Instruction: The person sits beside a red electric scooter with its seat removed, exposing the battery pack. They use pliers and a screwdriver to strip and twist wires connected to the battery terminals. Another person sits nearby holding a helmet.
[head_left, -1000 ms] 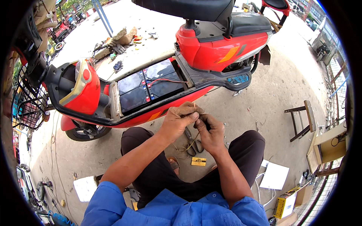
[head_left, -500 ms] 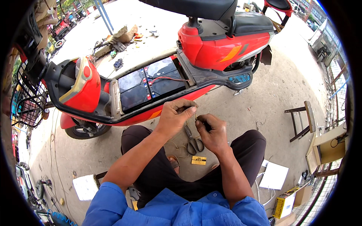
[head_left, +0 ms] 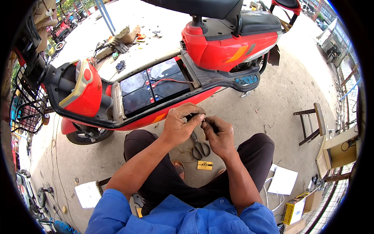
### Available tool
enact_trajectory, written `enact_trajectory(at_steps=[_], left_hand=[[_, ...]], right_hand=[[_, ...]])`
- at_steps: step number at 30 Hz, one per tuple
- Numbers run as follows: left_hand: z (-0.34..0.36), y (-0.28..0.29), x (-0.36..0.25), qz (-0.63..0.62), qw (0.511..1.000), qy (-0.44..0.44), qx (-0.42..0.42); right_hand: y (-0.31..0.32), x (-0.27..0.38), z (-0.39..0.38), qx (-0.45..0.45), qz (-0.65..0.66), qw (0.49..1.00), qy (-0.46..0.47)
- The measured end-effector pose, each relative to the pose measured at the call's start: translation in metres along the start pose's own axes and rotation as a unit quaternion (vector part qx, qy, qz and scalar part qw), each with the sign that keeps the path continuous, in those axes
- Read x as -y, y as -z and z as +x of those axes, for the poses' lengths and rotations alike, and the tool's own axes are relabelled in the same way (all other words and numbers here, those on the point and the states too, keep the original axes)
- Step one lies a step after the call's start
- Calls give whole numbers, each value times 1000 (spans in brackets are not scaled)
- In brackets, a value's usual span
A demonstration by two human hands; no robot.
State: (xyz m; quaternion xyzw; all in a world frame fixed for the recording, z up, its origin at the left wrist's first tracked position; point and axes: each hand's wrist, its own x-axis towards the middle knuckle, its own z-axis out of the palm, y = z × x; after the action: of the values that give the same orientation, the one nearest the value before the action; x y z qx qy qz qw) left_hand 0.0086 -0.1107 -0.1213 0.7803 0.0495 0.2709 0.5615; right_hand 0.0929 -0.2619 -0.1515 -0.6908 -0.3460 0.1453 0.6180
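My left hand (head_left: 183, 121) and my right hand (head_left: 217, 134) meet above my lap, fingertips pinched close together on something thin and small, apparently a cord or wire, mostly hidden by the fingers. Below them, black-handled scissors (head_left: 201, 149) lie on the ground among thin strands, beside a small yellow card-like packet (head_left: 204, 165). In front of me stands a red scooter (head_left: 216, 56) with its floorboard open, showing black batteries (head_left: 136, 100) with red and blue terminals and a red wire across them.
A wooden stool (head_left: 320, 119) and a cabinet (head_left: 339, 150) stand at right, near white sheets (head_left: 283, 181) and a yellow box (head_left: 293, 210). Loose cables trail on the ground at left. A rubble pile (head_left: 128, 37) lies behind the scooter, a wire fence at right.
My hands drew slightly apart half a second ago, showing a thin strand between them, and now their fingertips are close again, with my left hand a little farther right than then.
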Motion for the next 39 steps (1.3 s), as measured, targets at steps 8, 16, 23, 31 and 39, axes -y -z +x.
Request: enact_trajectory(at_steps=[8, 16, 23, 31, 39], left_hand=[[-2, 0, 1, -15, 999, 31, -5], [-3, -3, 3, -62, 997, 36, 12], [-2, -4, 6, -89, 996, 29, 14], [-3, -1, 3, -71, 996, 43, 27], [-3, -2, -3, -72, 996, 42, 32]], right_hand=[[-1, 2, 0, -11, 12, 1000, 6], [-2, -3, 0, 8, 30, 999, 16], [-1, 0, -2, 9, 85, 996, -31], [1, -1, -1, 4, 63, 998, -22], [0, 7, 0, -15, 37, 999, -1]])
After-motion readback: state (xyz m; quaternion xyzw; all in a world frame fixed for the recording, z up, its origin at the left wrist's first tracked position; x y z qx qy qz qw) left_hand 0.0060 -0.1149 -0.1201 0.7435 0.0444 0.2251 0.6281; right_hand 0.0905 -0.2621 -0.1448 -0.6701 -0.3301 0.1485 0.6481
